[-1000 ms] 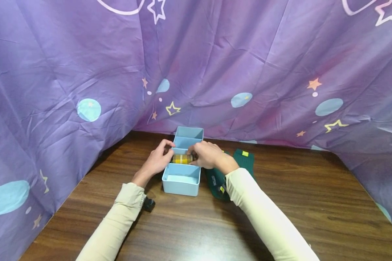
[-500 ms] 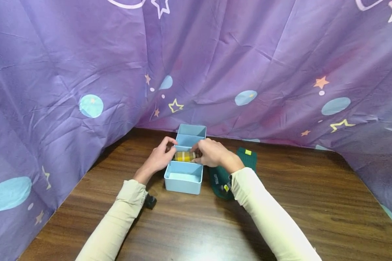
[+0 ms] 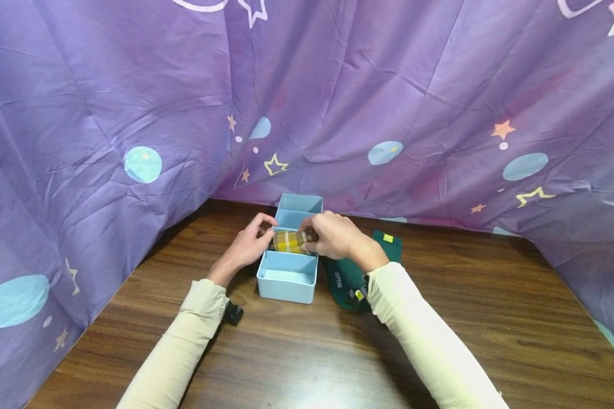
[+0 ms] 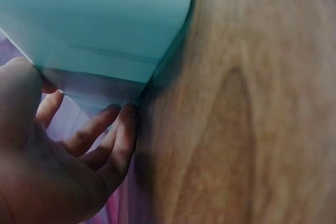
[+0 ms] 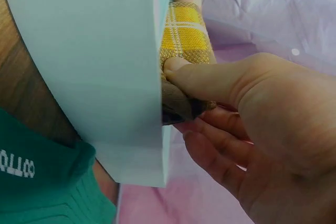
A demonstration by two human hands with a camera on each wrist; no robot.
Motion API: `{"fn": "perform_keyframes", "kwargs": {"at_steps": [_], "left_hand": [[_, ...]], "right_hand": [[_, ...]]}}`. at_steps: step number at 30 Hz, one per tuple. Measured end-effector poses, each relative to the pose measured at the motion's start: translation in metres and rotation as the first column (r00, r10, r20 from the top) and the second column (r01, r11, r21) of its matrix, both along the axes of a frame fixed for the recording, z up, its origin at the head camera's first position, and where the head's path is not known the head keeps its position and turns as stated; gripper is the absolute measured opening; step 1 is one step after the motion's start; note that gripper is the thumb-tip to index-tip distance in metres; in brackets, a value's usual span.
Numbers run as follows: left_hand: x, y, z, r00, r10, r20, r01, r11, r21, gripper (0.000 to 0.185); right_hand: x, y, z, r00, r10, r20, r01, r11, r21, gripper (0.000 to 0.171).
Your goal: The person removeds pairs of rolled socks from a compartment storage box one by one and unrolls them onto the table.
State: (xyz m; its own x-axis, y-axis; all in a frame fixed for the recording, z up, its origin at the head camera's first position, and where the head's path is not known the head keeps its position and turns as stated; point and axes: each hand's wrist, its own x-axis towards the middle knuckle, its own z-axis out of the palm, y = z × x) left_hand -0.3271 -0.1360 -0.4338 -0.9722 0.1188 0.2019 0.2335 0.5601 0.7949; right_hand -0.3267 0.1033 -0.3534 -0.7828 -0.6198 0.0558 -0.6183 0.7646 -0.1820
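Head view, just left of the middle, has your long pale blue plastic box on the dark brown wooden table. The rolled-up yellow and brown checked knit cloth lies across the box's middle part, between your two hands. Your right hand has its thumb and fingers pinched on the right end of the roll. Your left hand is bent around the box's left edge.

Right wrist view shows you more: your thumb presses on the yellow checks, a dark brown end pokes out under it, and the top of the roll sticks up past the box rim. How deep the rest sits, you can't tell.

Only the left wrist view shows your left fingertips touching the outside of the box, low and left in the frame.

To the right of the box in the head view lies a dark green ribbed cloth. Its white letters look big at the lower left of the right wrist view.
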Motion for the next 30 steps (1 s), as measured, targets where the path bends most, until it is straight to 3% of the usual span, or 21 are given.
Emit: {"fn": "perform_keyframes", "kwargs": {"at_steps": [13,22,30], "left_hand": [[-0.002,-0.002,0.0,1.0,-0.024,-0.001,0.024,1.0,0.02,0.026],[-0.002,-0.004,-0.003,1.0,-0.012,0.019,0.012,1.0,0.024,0.031],[0.0,-0.001,-0.004,0.999,-0.009,0.032,0.008,0.999,0.031,0.033]], "right_hand": [[0.005,0.01,0.005,1.0,-0.005,-0.013,0.004,0.994,-0.11,0.036],[0.005,0.023,0.014,0.999,0.044,-0.018,-0.047,0.96,-0.278,0.032],[0.01,0.039,0.015,0.997,0.043,-0.058,-0.061,0.937,-0.344,0.03]]}}
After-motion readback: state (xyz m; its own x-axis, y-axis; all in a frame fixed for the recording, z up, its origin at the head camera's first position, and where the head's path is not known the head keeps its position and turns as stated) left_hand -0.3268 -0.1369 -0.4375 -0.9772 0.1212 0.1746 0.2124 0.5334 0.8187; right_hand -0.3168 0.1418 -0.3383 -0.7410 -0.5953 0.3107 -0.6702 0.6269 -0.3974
